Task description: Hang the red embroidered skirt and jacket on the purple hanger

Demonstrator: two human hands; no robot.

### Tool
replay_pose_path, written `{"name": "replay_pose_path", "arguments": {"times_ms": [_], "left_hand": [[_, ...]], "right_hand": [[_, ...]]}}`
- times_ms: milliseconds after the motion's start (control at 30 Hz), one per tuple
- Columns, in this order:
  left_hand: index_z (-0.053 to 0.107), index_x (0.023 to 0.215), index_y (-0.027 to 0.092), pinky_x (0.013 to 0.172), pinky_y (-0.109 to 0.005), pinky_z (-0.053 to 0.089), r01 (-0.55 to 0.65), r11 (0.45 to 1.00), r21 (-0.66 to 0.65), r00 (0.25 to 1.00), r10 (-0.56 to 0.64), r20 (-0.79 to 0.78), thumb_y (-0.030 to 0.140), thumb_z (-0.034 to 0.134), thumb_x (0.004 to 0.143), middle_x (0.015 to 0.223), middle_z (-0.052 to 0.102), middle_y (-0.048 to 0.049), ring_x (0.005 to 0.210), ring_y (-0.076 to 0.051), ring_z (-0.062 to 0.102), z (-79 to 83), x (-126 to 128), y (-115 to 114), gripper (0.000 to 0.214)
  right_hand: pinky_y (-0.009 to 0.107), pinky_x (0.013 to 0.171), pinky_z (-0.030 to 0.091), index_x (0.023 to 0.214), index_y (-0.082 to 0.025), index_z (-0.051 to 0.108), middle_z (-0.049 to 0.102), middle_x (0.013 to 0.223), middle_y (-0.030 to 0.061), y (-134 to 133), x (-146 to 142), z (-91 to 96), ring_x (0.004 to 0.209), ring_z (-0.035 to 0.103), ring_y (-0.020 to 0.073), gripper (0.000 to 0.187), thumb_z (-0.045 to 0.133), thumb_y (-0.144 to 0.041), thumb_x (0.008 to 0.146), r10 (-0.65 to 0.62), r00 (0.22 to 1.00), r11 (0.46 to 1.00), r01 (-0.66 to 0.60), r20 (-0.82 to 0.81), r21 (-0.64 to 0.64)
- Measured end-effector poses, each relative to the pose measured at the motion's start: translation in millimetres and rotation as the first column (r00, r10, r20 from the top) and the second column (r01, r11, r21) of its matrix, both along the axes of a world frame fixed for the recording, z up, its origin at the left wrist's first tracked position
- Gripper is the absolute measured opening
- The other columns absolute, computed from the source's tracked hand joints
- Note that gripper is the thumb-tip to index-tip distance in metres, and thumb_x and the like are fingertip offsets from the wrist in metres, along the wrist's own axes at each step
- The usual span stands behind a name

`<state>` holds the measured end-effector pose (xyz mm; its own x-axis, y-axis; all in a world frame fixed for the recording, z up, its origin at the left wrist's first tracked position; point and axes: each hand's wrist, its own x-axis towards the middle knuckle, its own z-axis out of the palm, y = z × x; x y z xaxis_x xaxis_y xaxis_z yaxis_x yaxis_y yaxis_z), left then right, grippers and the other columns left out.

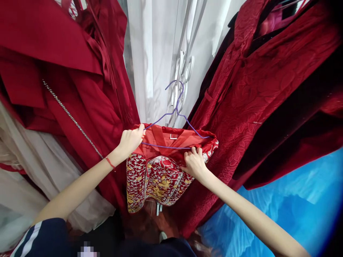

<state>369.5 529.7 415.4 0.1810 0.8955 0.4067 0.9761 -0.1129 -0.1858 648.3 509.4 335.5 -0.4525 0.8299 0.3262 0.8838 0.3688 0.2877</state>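
A red garment [163,182] with silver and gold embroidery is held up in front of me, its plain red inside and a small label showing at the top. A purple wire hanger [175,107] rises from its opening, with the hook upward and the lower bar crossing the opening. At the garment's upper left edge, my left hand [131,141] is closed on the cloth; a thin red cord circles that wrist. My right hand [195,162] grips the front edge right of the middle, near the hanger's lower bar. Its fingertips are partly hidden in the cloth.
Dark red dresses [88,92] hang close on the left, above pale sheer fabric [80,192]. Patterned red garments [241,107] hang on the right, with bright blue fabric [284,210] below. Behind stand white panels with white handles [190,67].
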Motion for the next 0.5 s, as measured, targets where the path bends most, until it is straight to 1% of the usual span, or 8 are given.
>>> {"name": "replay_pose_path", "arguments": {"times_ms": [100,167,200,267,333,400,433,500], "left_hand": [[0.05,0.127,0.011,0.062,-0.029,0.041,0.012,1.0,0.008,1.0,-0.012,-0.025,0.032,0.023,0.103,0.095,0.074,-0.0181,0.088,-0.029,0.073,0.9,-1.7,3.9,0.042],[0.05,0.128,0.011,0.062,-0.029,0.041,0.016,1.0,0.01,0.999,-0.016,-0.035,0.032,0.023,0.103,0.096,0.074,-0.0182,0.088,-0.029,0.073,1.2,-2.2,5.2,0.042],[0.049,0.128,0.011,0.062,-0.029,0.041,0.017,1.0,0.012,0.999,-0.016,-0.038,0.032,0.023,0.103,0.096,0.074,-0.0182,0.088,-0.029,0.073,1.2,-2.1,5.1,0.042],[0.05,0.128,0.011,0.062,-0.029,0.04,0.013,1.0,0.014,0.999,-0.013,-0.039,0.033,0.023,0.103,0.095,0.074,-0.0181,0.088,-0.029,0.073,0.8,-1.7,4.0,0.042],[0.05,0.127,0.011,0.062,-0.029,0.04,0.011,1.0,0.014,0.999,-0.01,-0.032,0.033,0.022,0.103,0.095,0.073,-0.0183,0.087,-0.029,0.073,0.2,-1.3,2.9,0.043],[0.05,0.128,0.011,0.063,-0.029,0.04,0.014,1.0,0.011,1.0,-0.014,-0.024,0.033,0.021,0.104,0.096,0.073,-0.0187,0.087,-0.029,0.073,-0.3,-1.0,2.9,0.044],[0.05,0.128,0.011,0.063,-0.029,0.041,0.013,1.0,0.008,1.0,-0.013,-0.02,0.034,0.02,0.104,0.095,0.073,-0.019,0.087,-0.029,0.073,-0.4,-0.8,3.4,0.045],[0.051,0.128,0.011,0.065,-0.029,0.042,0.008,1.0,0.003,1.0,-0.008,-0.007,0.034,0.02,0.104,0.095,0.073,-0.0196,0.087,-0.029,0.073,-0.7,-0.3,4.4,0.045]], "right_hand": [[0.05,0.092,0.038,0.084,-0.017,0.064,0.071,0.082,0.0109,1.9,3.7,17.9,0.091,0.058,0.0293,0.015,0.065,-0.032,0.084,0.178,0.968,0.968,-0.204,-0.177,-0.144],[0.041,0.088,0.041,0.092,-0.018,0.063,0.069,0.083,0.006,2.0,5.0,29.1,0.085,0.059,0.0237,0.019,0.063,-0.036,0.087,0.233,0.915,0.928,-0.311,-0.33,-0.207],[0.037,0.084,0.042,0.096,-0.018,0.062,0.069,0.084,0.0053,1.7,4.3,33.5,0.084,0.059,0.023,0.026,0.066,-0.041,0.085,0.208,0.902,0.924,-0.309,-0.379,-0.226],[0.036,0.081,0.042,0.1,-0.016,0.064,0.069,0.083,0.0065,1.0,0.0,40.4,0.084,0.061,0.0246,0.038,0.073,-0.046,0.078,0.104,0.922,0.945,-0.209,-0.374,-0.253],[0.038,0.083,0.042,0.09,-0.015,0.067,0.069,0.079,0.0075,-0.2,-6.6,48.1,0.08,0.062,0.0252,0.029,0.075,-0.04,0.078,0.052,0.956,0.954,-0.133,-0.289,-0.267],[0.037,0.083,0.042,0.083,-0.017,0.067,0.069,0.078,0.0063,-1.2,-13.0,60.2,0.077,0.062,0.0223,0.016,0.067,-0.033,0.086,0.186,0.943,0.92,-0.265,-0.275,-0.287],[0.035,0.082,0.043,0.085,-0.018,0.066,0.069,0.082,0.0057,-1.3,-15.5,67.8,0.078,0.062,0.0205,0.015,0.061,-0.031,0.09,0.303,0.902,0.879,-0.389,-0.308,-0.276],[0.032,0.082,0.043,0.096,-0.019,0.065,0.068,0.094,0.006,0.6,-19.4,83.4,0.085,0.061,0.0183,0.017,0.049,-0.026,0.097,0.525,0.778,0.783,-0.601,-0.345,-0.163]]}}
